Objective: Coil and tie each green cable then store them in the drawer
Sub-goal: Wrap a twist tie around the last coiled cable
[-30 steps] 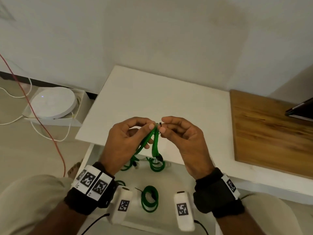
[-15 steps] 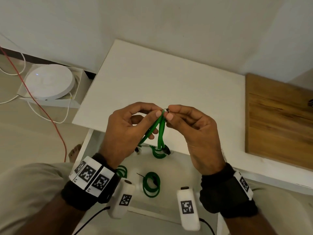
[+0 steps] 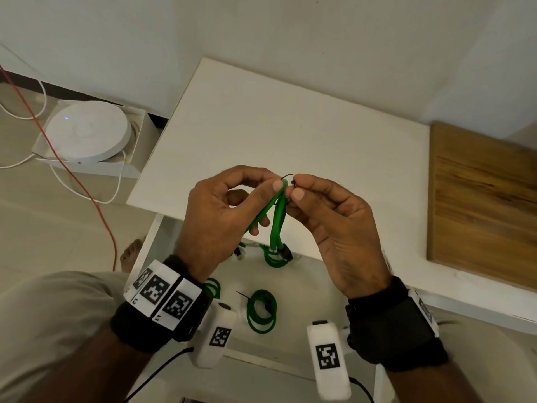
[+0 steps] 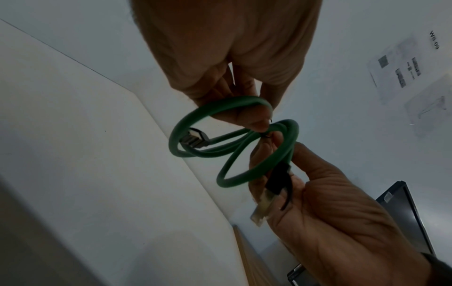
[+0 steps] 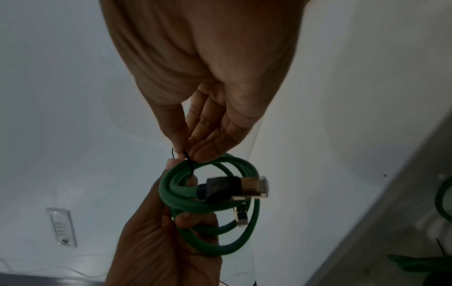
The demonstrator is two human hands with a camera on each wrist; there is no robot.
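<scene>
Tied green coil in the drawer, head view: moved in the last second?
No. The coil keeps its place in the drawer, below the table front edge; only the camera shifted.

The held cable point(image 3: 276, 219) is green with a black plug point(image 3: 286, 253), its tie point(image 3: 291, 181) black, the surface point(image 3: 290, 135) white, the far-right board point(image 3: 482, 205) brown wood-grain.
</scene>
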